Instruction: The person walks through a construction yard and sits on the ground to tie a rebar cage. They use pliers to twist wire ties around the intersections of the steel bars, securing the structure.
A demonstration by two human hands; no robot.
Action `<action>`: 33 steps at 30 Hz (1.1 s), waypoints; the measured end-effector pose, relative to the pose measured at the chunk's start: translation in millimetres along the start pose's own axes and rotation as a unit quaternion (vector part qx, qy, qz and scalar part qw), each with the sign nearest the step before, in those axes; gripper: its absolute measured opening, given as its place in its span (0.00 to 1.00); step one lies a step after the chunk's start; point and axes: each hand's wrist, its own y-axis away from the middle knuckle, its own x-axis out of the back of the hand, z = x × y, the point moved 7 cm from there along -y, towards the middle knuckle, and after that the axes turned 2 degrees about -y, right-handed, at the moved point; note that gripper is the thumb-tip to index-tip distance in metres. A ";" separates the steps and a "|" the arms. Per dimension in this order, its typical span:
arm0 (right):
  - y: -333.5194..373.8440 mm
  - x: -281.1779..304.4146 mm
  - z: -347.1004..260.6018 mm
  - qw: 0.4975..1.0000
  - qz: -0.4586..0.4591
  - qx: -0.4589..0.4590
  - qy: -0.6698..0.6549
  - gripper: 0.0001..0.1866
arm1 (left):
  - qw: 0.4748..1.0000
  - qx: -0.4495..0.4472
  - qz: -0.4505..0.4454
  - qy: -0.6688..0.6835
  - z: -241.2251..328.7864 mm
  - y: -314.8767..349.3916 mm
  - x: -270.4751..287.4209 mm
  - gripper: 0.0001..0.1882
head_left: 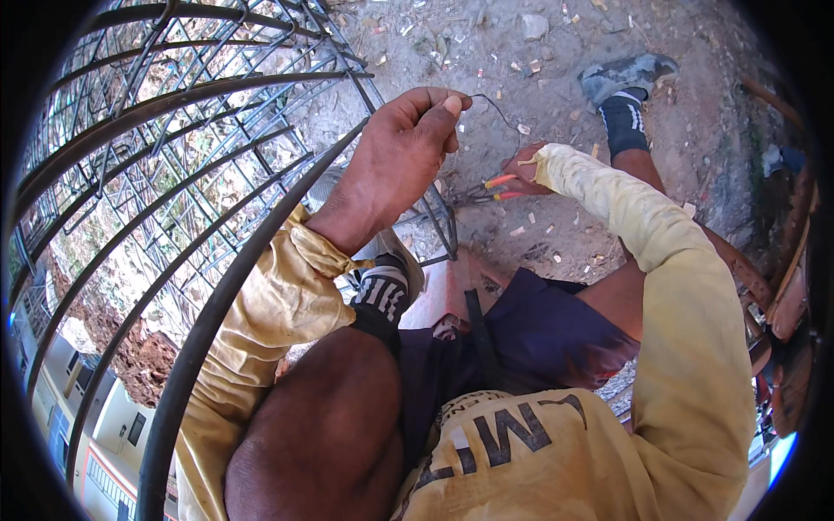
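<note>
Leftmost, a cage of dark steel bars (234,85) curved over pale, stony ground, and one thick bar (181,404) bowed down past the person's yellow left sleeve (261,326). Just right of that bar, the left hand (395,148) was raised, its thumb and forefinger pinching the end of a thin dark wire (497,108), the other fingers folded in toward the palm. Below it, a striped sock (382,291) showed above a shoe. From the pinch, the wire arched rightward over the dirt (565,252) and dropped toward the right hand. Next came an orange-handled tool (499,181), its dark end pointing left, held in the right hand (523,174); how tightly those fingers pressed could not be told. Farther right, the other foot stood in a dusty grey shoe (625,76).
</note>
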 end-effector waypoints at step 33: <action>2.4 -79.1 14.1 0.906 -0.176 -0.064 -0.380 0.27 | 1.000 0.008 -0.028 -0.006 -8.8 4.6 -2.7 0.19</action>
